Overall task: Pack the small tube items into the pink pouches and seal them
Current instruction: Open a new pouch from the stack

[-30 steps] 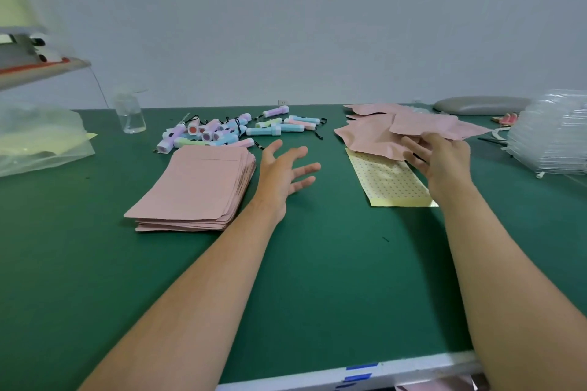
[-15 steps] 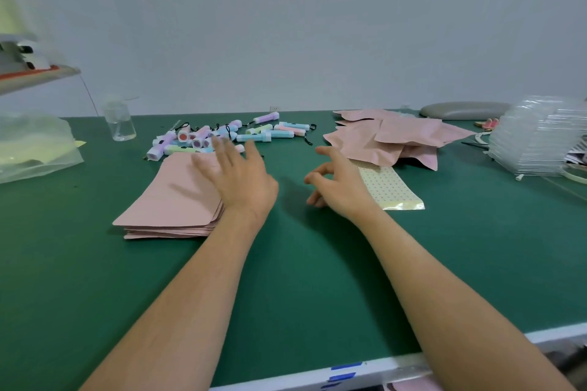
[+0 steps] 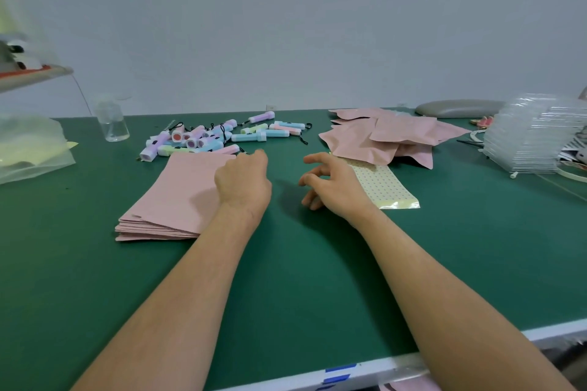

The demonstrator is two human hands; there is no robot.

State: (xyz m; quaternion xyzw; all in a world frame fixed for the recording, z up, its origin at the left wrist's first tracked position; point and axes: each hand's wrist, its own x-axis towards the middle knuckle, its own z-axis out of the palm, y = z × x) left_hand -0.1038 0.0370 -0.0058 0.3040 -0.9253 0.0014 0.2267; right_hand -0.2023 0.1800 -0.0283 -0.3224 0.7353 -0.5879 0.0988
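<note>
Now L hand [image 3: 243, 181] rests on far-right corner of pink pouch stack [image 3: 178, 197], fingers hidden, so grip can't tell. R hand [image 3: 333, 184] loose, empty, dotted sheet [image 3: 384, 184] just right of it. Tubes [image 3: 216, 136] just beyond L hand; puffy pouches [image 3: 381, 140] beyond R.

- The bench [image 3: 317, 279] covering is matt green and smooth.
- The flat pink pouches [image 3: 178, 197] look matt, like paper.
- The small tubes [image 3: 222, 136] are smooth pastel plastic.
- The clear trays [image 3: 533, 133] at the right edge are glossy plastic.
- The yellow sheet [image 3: 381, 184] has a shiny near edge.
</note>
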